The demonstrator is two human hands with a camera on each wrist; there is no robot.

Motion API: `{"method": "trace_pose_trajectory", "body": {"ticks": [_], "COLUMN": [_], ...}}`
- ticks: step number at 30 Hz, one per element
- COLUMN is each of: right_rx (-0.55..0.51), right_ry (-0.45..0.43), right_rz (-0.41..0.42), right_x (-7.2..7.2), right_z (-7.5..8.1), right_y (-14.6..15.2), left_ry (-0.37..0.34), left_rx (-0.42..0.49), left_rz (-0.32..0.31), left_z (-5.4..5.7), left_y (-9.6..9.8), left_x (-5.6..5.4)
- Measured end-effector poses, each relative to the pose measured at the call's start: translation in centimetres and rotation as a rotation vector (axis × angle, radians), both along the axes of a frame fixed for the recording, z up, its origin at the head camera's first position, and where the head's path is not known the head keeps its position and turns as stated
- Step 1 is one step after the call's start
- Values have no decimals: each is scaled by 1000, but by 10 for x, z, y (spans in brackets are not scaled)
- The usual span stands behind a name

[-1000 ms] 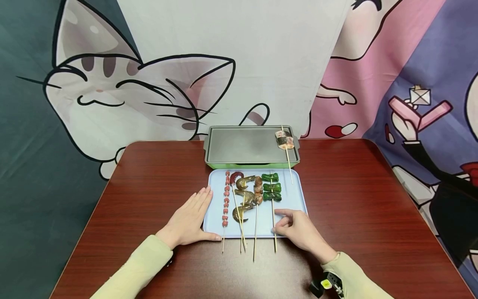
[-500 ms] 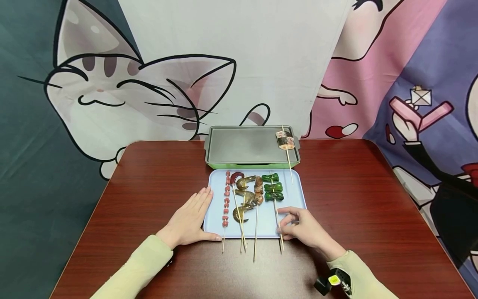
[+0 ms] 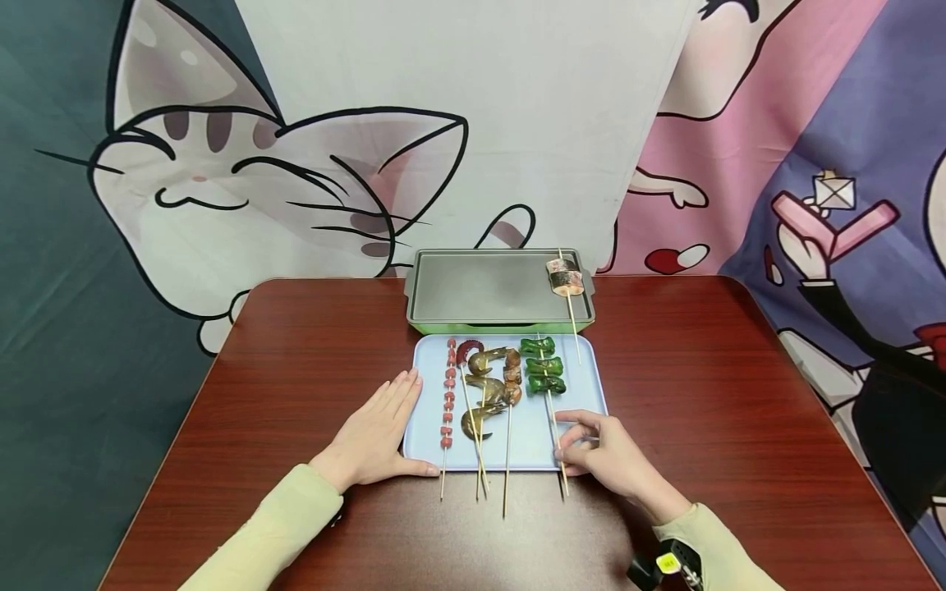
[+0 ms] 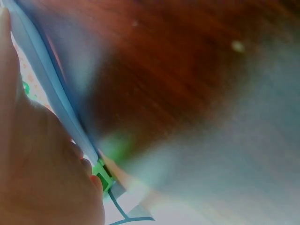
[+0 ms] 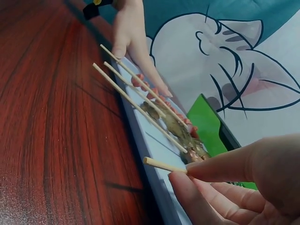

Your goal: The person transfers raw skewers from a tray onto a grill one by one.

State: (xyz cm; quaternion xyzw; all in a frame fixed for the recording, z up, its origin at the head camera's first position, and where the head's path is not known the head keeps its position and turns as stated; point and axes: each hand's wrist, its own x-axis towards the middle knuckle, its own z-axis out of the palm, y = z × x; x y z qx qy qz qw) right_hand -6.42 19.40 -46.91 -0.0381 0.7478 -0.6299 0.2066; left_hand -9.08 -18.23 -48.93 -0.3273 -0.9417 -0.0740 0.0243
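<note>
A pale blue tray [image 3: 584,386] lies on the table with several food skewers on it. My right hand [image 3: 602,455] pinches the stick of the green pepper skewer [image 3: 545,367] between thumb and finger, at the tray's near right side. In the right wrist view, the butt of that stick [image 5: 161,164] juts past the fingertips. My left hand [image 3: 373,431] rests with straight fingers along the tray's left edge. Between the hands lie a skewer of small red pieces [image 3: 447,396], a shrimp skewer [image 3: 484,390], a curled dark red tentacle skewer [image 3: 469,349] and a skewer of brown chunks [image 3: 512,376].
Behind the tray stands a green-sided griddle [image 3: 480,287] with a grey plate. Across its right side lies a skewer of pale, dark-banded chunks [image 3: 565,277], its stick hanging over the tray. Brown tabletop [image 3: 702,394] surrounds them; a cartoon cloth hangs behind.
My right hand has moved slightly right, carrying the stick of the green pepper skewer; its pepper pieces have shifted right too. My left hand and the other skewers have stayed put.
</note>
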Motion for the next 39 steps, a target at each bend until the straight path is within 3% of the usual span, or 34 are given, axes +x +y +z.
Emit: {"method": "trace_pose_trajectory", "body": {"ticks": [5, 13, 23, 29, 39], "right_rx": [25, 86, 157, 178, 187], "right_ry": [25, 92, 192, 257, 358], "right_rz": [36, 95, 102, 77, 26], "right_x": [4, 8, 3, -6, -38], "right_z": [3, 14, 35, 52, 77], "right_y": [2, 2, -1, -1, 3], "left_ry": [2, -12, -16, 7, -2], "left_rx": [5, -16, -39, -10, -28], "left_rz": [1, 7, 11, 2, 11], "left_z": [-4, 3, 7, 4, 5], "left_y": [-1, 1, 2, 2, 1], "left_x": [-1, 1, 1, 1, 1]}}
